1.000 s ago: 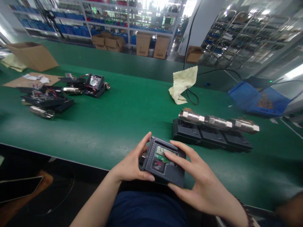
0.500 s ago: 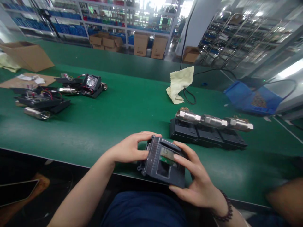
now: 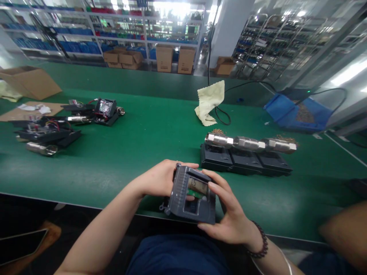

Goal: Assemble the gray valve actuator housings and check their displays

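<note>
A dark grey plastic housing with a window, a small display and a green board showing inside is held tilted over the bench's front edge. My left hand grips its left side, some fingers hidden behind or inside it. On its right side, my right hand holds it with fingers on the top face and the thumb at the lower edge. Just beyond, to the right, stands a row of three dark housings with metal fittings along their back.
Opened units with wires and another unit lie at the left, near a cardboard box. A yellow cloth, a black cable and a blue bin of small parts are farther back. Someone's arm shows at the right edge.
The left fingers have shifted farther behind the housing, and one now shows through its window. The whole view has shifted slightly, with things appearing farther left.
</note>
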`<state>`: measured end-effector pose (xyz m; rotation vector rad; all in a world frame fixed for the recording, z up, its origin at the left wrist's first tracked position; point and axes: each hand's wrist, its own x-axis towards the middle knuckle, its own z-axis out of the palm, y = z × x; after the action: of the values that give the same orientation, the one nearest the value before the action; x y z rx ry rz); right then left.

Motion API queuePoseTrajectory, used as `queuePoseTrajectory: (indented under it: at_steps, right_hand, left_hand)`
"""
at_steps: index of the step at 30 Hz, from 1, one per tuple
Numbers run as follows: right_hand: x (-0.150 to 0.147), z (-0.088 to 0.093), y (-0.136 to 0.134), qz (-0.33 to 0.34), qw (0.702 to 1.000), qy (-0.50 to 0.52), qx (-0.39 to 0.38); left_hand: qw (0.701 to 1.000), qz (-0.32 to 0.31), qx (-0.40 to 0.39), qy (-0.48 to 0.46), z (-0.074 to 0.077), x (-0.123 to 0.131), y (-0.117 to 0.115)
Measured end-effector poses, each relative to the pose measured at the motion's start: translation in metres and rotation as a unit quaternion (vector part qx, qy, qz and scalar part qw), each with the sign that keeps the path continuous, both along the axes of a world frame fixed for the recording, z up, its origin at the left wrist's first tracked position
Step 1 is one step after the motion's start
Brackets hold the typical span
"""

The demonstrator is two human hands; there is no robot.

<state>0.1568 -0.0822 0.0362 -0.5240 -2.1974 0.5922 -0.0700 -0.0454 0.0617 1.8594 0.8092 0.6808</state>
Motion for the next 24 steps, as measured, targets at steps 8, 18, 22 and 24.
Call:
queuePoseTrajectory:
  at_steps: [8,18,22,24]
  right_hand:
    - [-0.001,-0.005,-0.001,0.001,1.0,0.014,-0.007]
    - [0.001,-0.003,0.0,-0.018,1.0,-0.013,0.004]
    - [-0.001,0.011,-0.004,-0.02,0.997,-0.069,0.019]
    - [-0.001,0.017,-0.005,-0.027,0.994,-0.101,0.021]
  left_hand:
    - [0.999,0.017,0.04,-0.004,-0.004,0.003,0.0]
    - [0.991,0.122,-0.011,-0.052,-0.016,0.014,-0.004]
    - [0.994,0.098,-0.038,-0.035,-0.017,-0.003,-0.002]
    - [0.988,0.088,-0.097,-0.078,-0.025,-0.016,-0.008]
